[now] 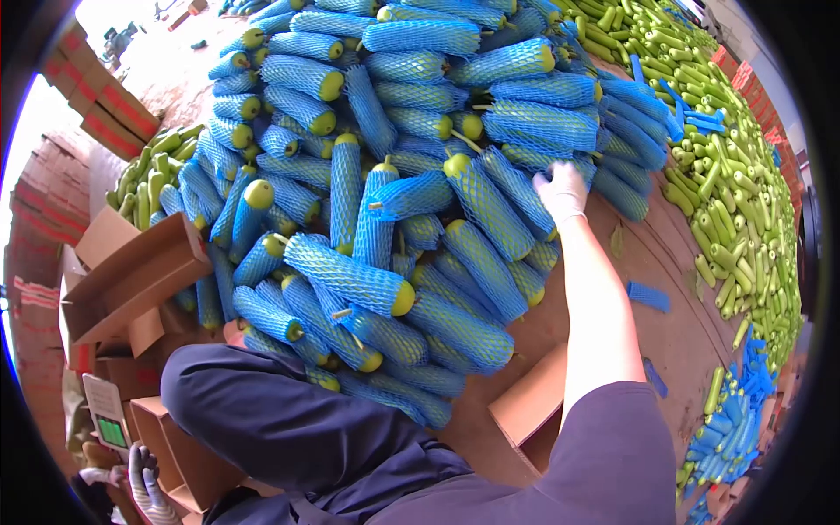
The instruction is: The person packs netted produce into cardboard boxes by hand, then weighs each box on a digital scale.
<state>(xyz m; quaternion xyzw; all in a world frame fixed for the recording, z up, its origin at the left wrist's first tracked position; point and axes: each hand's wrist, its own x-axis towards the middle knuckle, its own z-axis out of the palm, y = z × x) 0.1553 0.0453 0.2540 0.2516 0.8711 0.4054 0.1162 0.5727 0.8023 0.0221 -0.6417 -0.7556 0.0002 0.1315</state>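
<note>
The white-gloved right hand [563, 188] is laid with bent fingers among the blue-netted gourds [516, 188] heaped ahead, though whether one is firmly gripped cannot be told, and the left hand is not shown clearly enough for its state to be judged. The green rinds are presumably cushioned by the mesh sleeves where the gourds are stacked on one another, while the bare gourds [735, 201] at the right are kept apart, probably to prevent mixing. An open cardboard box [144, 284] is propped at the left, seemingly for easy reach.
</note>
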